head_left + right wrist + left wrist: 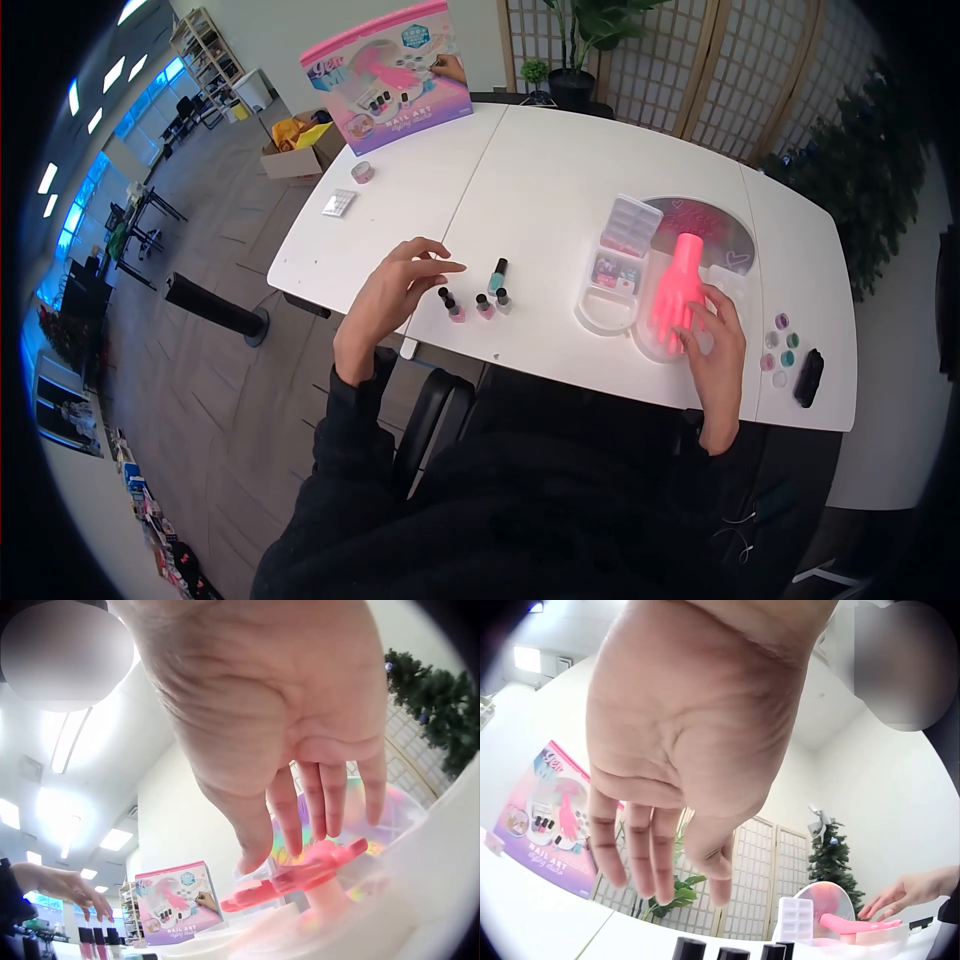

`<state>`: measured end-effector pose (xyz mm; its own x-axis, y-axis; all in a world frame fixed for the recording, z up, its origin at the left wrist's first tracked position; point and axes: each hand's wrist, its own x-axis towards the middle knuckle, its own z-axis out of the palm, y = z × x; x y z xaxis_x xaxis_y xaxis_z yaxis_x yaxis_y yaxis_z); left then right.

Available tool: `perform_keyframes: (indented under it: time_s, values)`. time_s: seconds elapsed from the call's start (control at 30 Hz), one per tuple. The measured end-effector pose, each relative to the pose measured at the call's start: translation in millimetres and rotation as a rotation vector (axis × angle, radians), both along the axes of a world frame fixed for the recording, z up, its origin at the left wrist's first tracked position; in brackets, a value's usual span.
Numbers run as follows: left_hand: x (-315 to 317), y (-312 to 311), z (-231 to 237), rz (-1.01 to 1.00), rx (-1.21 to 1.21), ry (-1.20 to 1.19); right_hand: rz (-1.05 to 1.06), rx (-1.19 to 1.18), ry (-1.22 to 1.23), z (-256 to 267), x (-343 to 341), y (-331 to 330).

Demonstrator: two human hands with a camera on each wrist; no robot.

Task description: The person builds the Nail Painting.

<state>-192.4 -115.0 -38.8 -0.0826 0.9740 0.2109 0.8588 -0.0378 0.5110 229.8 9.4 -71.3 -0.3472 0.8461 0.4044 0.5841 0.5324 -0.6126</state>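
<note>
My left hand (393,290) hovers beside a group of several small nail polish bottles (485,310) with black caps, its fingers loosely bent with nothing between them. A teal nail polish bottle (497,278) stands or leans just behind the group. On the right, my right hand (720,350) reaches over a bright pink model hand (682,285), fingertips right at its fingers. In the right wrist view the fingers (285,810) hang fairly straight above the pink model hand (300,877). That model hand rests on a pale base (645,345) with a rounded mirror-like panel (735,240) behind it.
A white compartment case (603,312) with small beads adjoins the base. Several small round pots (788,357) and a black object (809,378) lie at far right. The nail art box (390,80) stands at back left, near a small jar (362,173) and a silvery packet (339,204).
</note>
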Motion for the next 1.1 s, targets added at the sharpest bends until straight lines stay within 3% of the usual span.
perform_keyframes:
  time_s: [0.5,0.57,0.83,1.0,1.1]
  values:
    - [-14.2,-1.8,-28.7,-0.115,-0.056,-0.081,0.01,0.104,0.086,24.2,-4.9,-16.9]
    - [-14.0,-0.3,-29.5,-0.093,0.063,-0.013,0.03,0.107,0.113,26.0,-4.1,-19.9]
    - [-10.9,6.4,-2.1,-0.022,0.228,-0.17,-0.012,0.114,0.108,33.7,5.9,-27.2]
    - [10.3,12.0,13.8,-0.118,0.24,-0.346,-0.012,0.132,0.129,32.4,9.1,-25.8]
    - [38.1,22.3,25.3,-0.196,0.248,-0.288,0.001,0.111,0.147,33.0,6.9,-24.5]
